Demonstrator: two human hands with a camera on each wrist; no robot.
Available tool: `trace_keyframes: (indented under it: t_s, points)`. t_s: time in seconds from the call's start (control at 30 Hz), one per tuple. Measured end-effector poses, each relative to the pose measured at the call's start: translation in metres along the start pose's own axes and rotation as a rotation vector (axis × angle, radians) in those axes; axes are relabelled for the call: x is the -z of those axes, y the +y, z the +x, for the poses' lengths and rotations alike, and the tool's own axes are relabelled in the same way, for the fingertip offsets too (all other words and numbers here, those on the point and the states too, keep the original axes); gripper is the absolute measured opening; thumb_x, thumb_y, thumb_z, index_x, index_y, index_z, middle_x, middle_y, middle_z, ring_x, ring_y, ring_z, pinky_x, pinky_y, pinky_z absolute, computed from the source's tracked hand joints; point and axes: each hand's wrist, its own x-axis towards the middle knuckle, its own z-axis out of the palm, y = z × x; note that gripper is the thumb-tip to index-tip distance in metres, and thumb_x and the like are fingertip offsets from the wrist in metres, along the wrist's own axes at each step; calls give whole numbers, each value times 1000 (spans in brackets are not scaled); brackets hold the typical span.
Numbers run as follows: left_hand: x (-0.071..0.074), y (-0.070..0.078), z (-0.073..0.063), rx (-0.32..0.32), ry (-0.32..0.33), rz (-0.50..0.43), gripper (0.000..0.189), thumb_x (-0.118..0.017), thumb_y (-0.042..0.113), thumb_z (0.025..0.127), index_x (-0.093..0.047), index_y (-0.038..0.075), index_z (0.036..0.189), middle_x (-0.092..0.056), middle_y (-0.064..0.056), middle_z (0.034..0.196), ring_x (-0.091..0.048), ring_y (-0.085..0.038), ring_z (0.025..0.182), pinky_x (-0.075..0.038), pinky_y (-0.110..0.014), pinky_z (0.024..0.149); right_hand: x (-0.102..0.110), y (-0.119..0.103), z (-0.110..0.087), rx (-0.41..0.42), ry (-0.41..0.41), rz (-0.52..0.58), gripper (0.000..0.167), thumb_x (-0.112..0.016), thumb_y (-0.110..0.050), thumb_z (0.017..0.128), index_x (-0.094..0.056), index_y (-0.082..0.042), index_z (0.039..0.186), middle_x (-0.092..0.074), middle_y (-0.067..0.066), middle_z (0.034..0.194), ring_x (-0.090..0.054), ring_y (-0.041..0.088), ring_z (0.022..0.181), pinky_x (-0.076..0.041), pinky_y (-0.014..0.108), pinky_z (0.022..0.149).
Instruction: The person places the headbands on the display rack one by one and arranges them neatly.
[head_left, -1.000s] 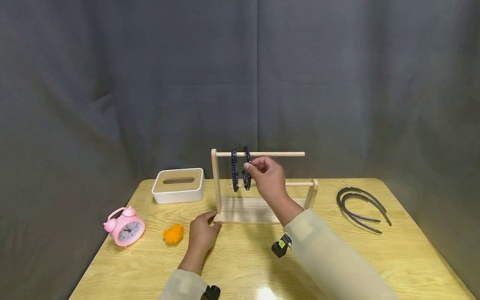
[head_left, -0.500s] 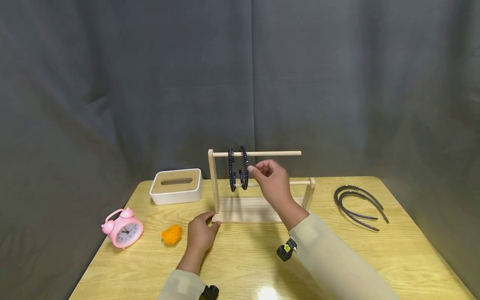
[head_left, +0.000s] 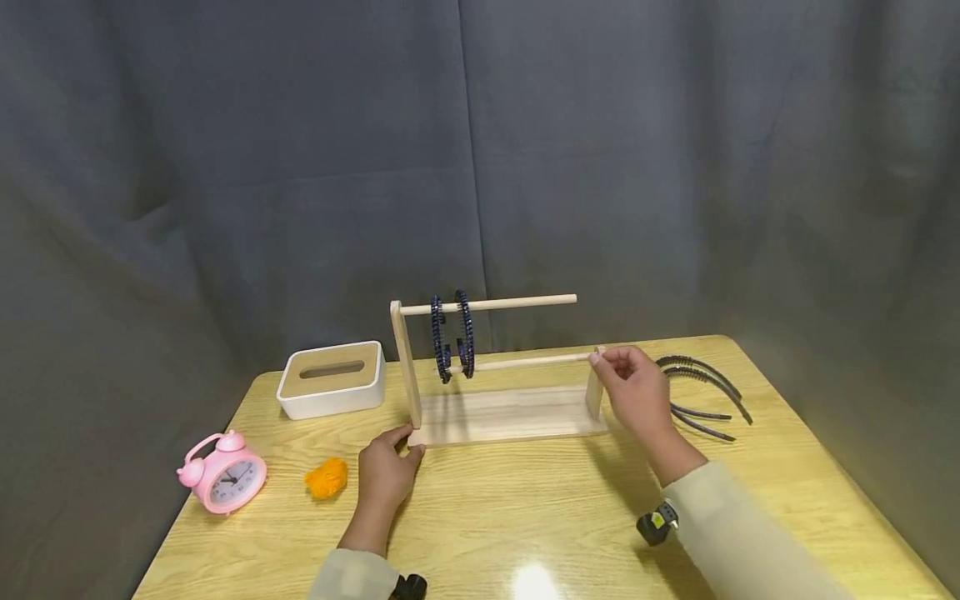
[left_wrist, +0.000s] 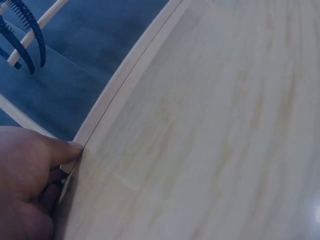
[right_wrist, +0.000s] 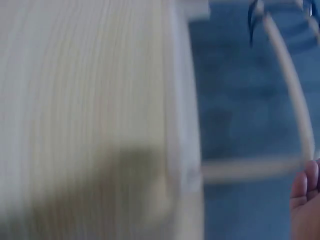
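Two dark toothed headbands (head_left: 467,333) hang on the wooden rack (head_left: 510,414), looped over its upper rod towards the left end. At the rack's left front corner my left hand (head_left: 386,473) pinches the base; in the left wrist view the thumb lies on the edge of the base. My right hand (head_left: 637,396) is in the air by the rack's short right post, fingers loosely bent, holding nothing. Just beyond it, two more headbands (head_left: 723,382) lie on the table, partly hidden by the hand. The right wrist view is blurred.
On the left of the table (head_left: 480,533) stand a pink alarm clock (head_left: 232,479) and a white tissue box (head_left: 333,379) with a wooden lid. An orange pompom (head_left: 327,478) lies between the clock and my left hand. A dark curtain hangs behind.
My right hand has let go of the second hanging headband and moved right, past the rack's right post. My left hand stays on the base corner. The head view has turned slightly right.
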Motion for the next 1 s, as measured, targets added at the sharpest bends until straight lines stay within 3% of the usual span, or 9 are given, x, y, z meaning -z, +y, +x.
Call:
trace_keyframes:
  t_s: [0.13,0.3,0.4,0.5,0.57,0.7,0.83,1.0]
  points:
    - [2,-1,-1,12,5,-3,42,-81,12,99,-74,-1,138,-76,-23,133,-73,-41,126,-58,-58,109,30,39,25,-69,42,-165,48,-65,-52,108,-71,-4,116,-72,12,102,-63,21,86,-51,27,70]
    - [3,-3,1,0,2,-4,41,-81,12,98,-75,-1,137,-76,-23,133,-73,-41,127,-58,-58,110,64,79,53,-139,-48,-397,61,-52,-54,112,-75,3,118,-78,20,103,-69,37,95,-57,51,82]
    - [2,-3,2,-5,7,-7,41,-82,12,97,-75,0,137,-77,-22,132,-73,-40,126,-57,-57,111,74,91,65,-170,-138,-516,67,-48,-55,113,-78,-1,89,-76,12,79,-68,35,90,-55,58,90]
    - [2,-2,3,-2,11,-5,42,-83,12,97,-75,2,137,-77,-21,132,-73,-39,126,-56,-57,113,77,96,71,-221,-219,-591,72,-47,-56,113,-67,-11,60,-64,4,59,-62,26,68,-57,49,75]
    - [1,-1,4,-1,14,-4,43,-84,14,96,-76,3,137,-77,-20,132,-74,-39,126,-56,-56,113,75,97,73,-252,-244,-636,71,-49,-55,112,-61,-14,55,-61,6,57,-56,22,59,-52,39,62]
    - [0,1,5,-6,15,-15,43,-84,14,96,-76,3,137,-77,-20,133,-73,-38,126,-57,-55,113,73,99,75,-309,-264,-679,70,-52,-56,109,-72,-3,68,-68,16,69,-58,23,59,-47,33,50]
    - [-1,2,4,3,10,-33,43,-84,14,97,-75,2,137,-76,-20,135,-74,-38,126,-58,-54,111,69,101,75,-324,-274,-708,72,-53,-58,107,-77,6,82,-70,20,75,-59,24,61,-47,34,50]
    - [1,0,0,6,18,-27,42,-84,13,96,-76,2,136,-76,-21,133,-75,-38,124,-60,-54,109,66,102,74,-298,-273,-718,72,-55,-55,107,-78,11,90,-73,29,85,-66,32,68,-54,40,56]
